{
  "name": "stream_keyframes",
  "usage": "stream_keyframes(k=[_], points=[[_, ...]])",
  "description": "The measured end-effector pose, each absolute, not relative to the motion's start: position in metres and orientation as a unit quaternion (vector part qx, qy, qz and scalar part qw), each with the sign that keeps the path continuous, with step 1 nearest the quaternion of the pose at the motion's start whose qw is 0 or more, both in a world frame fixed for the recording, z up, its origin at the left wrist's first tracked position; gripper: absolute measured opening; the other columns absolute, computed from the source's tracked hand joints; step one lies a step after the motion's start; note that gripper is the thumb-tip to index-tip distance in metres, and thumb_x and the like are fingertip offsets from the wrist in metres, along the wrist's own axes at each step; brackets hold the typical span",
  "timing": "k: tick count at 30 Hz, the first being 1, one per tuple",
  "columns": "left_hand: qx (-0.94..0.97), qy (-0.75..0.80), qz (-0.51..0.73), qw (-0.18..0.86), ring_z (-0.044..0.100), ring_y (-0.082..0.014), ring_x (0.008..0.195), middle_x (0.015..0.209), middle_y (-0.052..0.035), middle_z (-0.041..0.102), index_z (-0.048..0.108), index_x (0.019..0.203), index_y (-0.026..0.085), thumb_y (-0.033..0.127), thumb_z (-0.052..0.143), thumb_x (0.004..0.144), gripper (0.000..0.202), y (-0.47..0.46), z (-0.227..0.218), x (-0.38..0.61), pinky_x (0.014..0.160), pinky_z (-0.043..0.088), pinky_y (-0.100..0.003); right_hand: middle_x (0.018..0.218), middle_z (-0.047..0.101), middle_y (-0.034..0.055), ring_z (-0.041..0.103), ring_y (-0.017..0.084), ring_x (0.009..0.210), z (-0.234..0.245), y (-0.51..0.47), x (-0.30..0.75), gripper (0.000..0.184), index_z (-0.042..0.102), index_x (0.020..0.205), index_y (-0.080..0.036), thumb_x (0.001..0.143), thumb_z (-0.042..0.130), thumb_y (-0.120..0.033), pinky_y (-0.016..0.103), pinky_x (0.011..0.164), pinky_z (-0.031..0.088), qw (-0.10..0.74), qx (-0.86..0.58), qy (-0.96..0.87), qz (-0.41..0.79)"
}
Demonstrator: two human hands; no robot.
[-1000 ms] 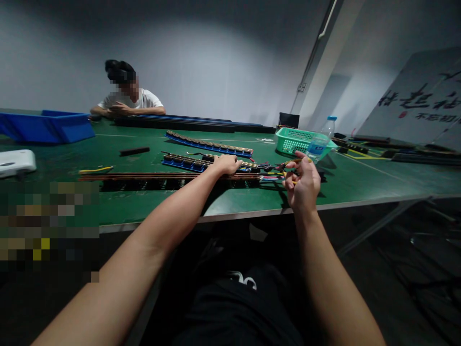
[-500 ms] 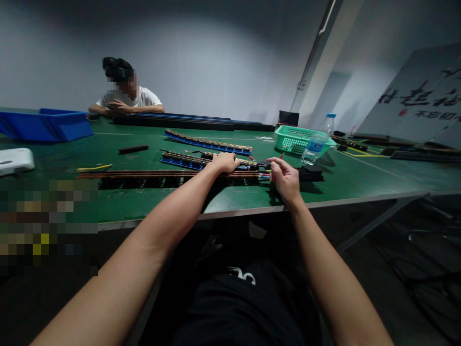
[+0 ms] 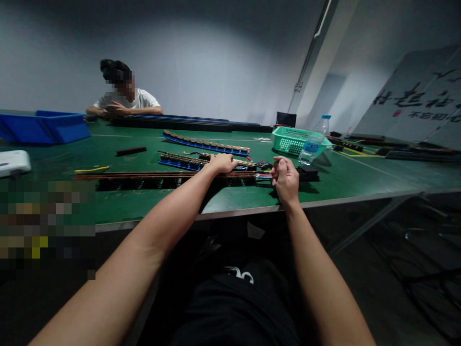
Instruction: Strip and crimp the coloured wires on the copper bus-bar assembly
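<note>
A long copper-coloured strip [image 3: 144, 176] with dark blocks under it lies across the green table [image 3: 345, 178] near its front edge. My left hand [image 3: 224, 163] rests on the strip's right part, fingers curled down over it. My right hand [image 3: 285, 179] is closed at the strip's right end, where a bundle of coloured wires [image 3: 265, 172] comes out; the fingers pinch something small among the wires that I cannot make out. Two shorter blue-backed strips [image 3: 183, 161] [image 3: 205, 142] lie just behind.
A green mesh basket [image 3: 293, 140] and a water bottle [image 3: 312, 140] stand at the right. A blue bin [image 3: 43, 127] and a white device [image 3: 13, 163] sit at the left. A person in a white shirt [image 3: 126, 98] sits at the far side. Black bar [image 3: 131, 151].
My right hand came down from a raised, turned-up pose to the wire end of the strip and closed there. My left hand stayed on the strip.
</note>
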State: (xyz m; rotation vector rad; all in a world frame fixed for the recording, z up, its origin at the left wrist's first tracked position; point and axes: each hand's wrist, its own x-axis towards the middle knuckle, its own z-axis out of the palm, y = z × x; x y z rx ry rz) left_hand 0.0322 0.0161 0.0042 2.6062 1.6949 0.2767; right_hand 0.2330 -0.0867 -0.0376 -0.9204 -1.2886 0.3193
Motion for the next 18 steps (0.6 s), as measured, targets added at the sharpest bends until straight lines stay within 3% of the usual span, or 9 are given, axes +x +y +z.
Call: stream_keyframes(k=[5,8,14,18], points=[[0.835,0.543,0.086,0.011,0.059,-0.0356,0.120,0.131,-0.0143,0.067,0.064,0.125,0.020,0.047,0.034,0.097,0.049,0.014,0.006,0.032,0.104,0.039,-0.054,0.058,0.053,-0.0081,0.038,0.005,0.033,-0.035,-0.088,0.233,0.044,0.052,0.097,-0.022,0.089,0.050,-0.066,0.019,0.034,0.027,0.772,-0.381,-0.471,0.192],[0.834,0.546,0.084,0.015,0.059,-0.0354,0.121,0.132,-0.0140,0.066,0.065,0.124,0.021,0.047,0.035,0.097,0.048,0.012,0.007,0.031,0.104,0.038,-0.053,0.067,0.057,-0.0065,0.042,0.004,0.034,-0.034,-0.091,0.234,0.046,0.052,0.101,-0.023,0.088,0.051,-0.066,0.018,0.031,0.027,0.786,-0.372,-0.436,0.230],[0.833,0.546,0.086,0.017,0.058,-0.0343,0.124,0.133,-0.0135,0.066,0.062,0.129,0.022,0.051,0.033,0.099,0.051,0.005,0.011,0.031,0.105,0.038,-0.052,0.093,0.064,-0.0011,0.045,0.003,0.048,-0.039,-0.113,0.231,0.047,0.056,0.123,-0.024,0.082,0.073,-0.040,0.017,0.040,0.035,0.760,-0.365,-0.522,0.126],[0.832,0.548,0.083,0.015,0.057,-0.0332,0.124,0.133,-0.0124,0.066,0.063,0.128,0.024,0.052,0.033,0.099,0.050,0.004,0.012,0.031,0.106,0.038,-0.051,0.098,0.065,0.0021,0.049,0.005,0.055,-0.042,-0.140,0.224,0.047,0.058,0.128,-0.026,0.084,0.072,-0.029,0.017,0.044,0.038,0.765,-0.363,-0.529,0.058]])
